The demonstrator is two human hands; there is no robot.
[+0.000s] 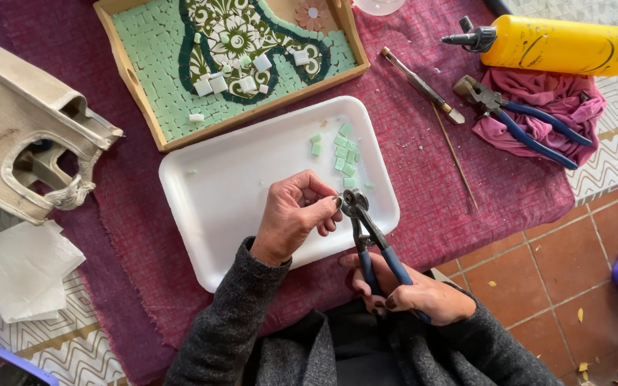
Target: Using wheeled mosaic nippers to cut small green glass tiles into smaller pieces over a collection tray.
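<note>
The left hand [296,214] pinches a small tile piece [337,201] (too small to see clearly, probably pale green) at the jaws of the wheeled nippers [366,236], over the white tray [237,207]. The right hand [423,297] is closed round the blue handles. Fingertips sit right at the cutting wheels, so a hard squeeze could nip skin, or send a shard flying off the tray onto the red cloth [466,193]; an off-centre bite might crack the piece crookedly beside the cut green tiles [343,154]

Head camera looks steeply down, close above the tray [202,214].
</note>
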